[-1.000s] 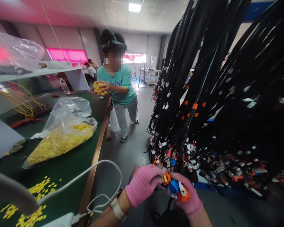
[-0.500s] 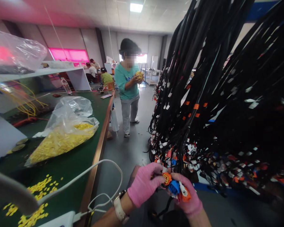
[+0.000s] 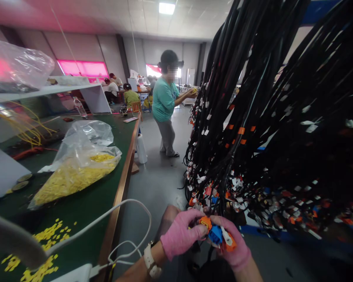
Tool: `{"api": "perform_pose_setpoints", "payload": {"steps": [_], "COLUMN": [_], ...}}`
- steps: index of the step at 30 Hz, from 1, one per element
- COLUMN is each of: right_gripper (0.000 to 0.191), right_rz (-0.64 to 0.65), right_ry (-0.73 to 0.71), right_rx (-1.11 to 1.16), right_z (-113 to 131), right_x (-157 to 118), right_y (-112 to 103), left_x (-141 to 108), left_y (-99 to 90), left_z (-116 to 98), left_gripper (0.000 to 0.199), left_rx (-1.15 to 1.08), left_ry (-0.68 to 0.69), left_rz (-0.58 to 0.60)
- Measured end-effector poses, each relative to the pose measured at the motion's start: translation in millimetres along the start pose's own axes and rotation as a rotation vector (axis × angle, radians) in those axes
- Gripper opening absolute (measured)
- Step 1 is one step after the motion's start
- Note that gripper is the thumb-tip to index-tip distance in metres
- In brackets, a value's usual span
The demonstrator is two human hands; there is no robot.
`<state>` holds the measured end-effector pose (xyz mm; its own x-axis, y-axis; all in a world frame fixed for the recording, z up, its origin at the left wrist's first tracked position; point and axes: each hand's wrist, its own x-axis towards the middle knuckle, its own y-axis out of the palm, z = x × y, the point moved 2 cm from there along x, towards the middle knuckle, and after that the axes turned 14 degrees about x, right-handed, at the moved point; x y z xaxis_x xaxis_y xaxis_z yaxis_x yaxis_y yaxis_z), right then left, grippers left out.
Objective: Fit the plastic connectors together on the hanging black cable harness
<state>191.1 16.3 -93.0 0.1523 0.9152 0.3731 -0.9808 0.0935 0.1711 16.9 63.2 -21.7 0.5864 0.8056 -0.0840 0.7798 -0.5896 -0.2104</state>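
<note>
My left hand [image 3: 181, 234], in a pink glove, is closed with thumb and fingers on an orange connector [image 3: 205, 223] that has a yellow insert. My right hand [image 3: 237, 246], also gloved in pink, curls round a blue connector [image 3: 215, 235] and a second orange connector [image 3: 230, 243]. A small white piece [image 3: 226, 236] lies across these, under my right fingers. The connectors sit side by side between both hands, low in the view. Just beyond them hang black wire harnesses [image 3: 223, 129] with many white tags and coloured connectors at their lower ends.
At left, a green table [image 3: 88, 213] carries a clear bag of yellow pieces [image 3: 76, 176], loose yellow pieces [image 3: 45, 235] and a white cable [image 3: 97, 223]. Ahead in the aisle, a co-worker in a teal top [image 3: 164, 98] faces the harnesses. Other people sit farther back.
The co-worker has turned and stepped right, arms now stretched toward the hanging harnesses with something yellow in hand. My hands keep nearly the same hold on the connectors.
</note>
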Motion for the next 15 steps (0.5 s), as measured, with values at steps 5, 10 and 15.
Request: {"api": "perform_pose_setpoints", "payload": {"steps": [5,10,15], "right_gripper": [0.037,0.036,0.037], "right_rz": [-0.063,0.006,-0.030], "right_ry": [0.010,0.031,-0.013], "right_rx": [0.012,-0.059,-0.127], "right_z": [0.9,-0.7,2.3], "right_x": [-3.1,-1.8,-1.0], "right_y": [4.1,2.0,3.8], "left_x": [-1.8,-3.0,-3.5], "left_y": [2.0,4.4,6.8], "left_z": [1.6,2.8,6.3], "left_gripper": [0.017,0.016,0.011], "left_rx": [-0.003,0.003,0.002], "left_ry": [0.006,0.016,0.037], "left_rz": [-0.045,-0.093,-0.151]}}
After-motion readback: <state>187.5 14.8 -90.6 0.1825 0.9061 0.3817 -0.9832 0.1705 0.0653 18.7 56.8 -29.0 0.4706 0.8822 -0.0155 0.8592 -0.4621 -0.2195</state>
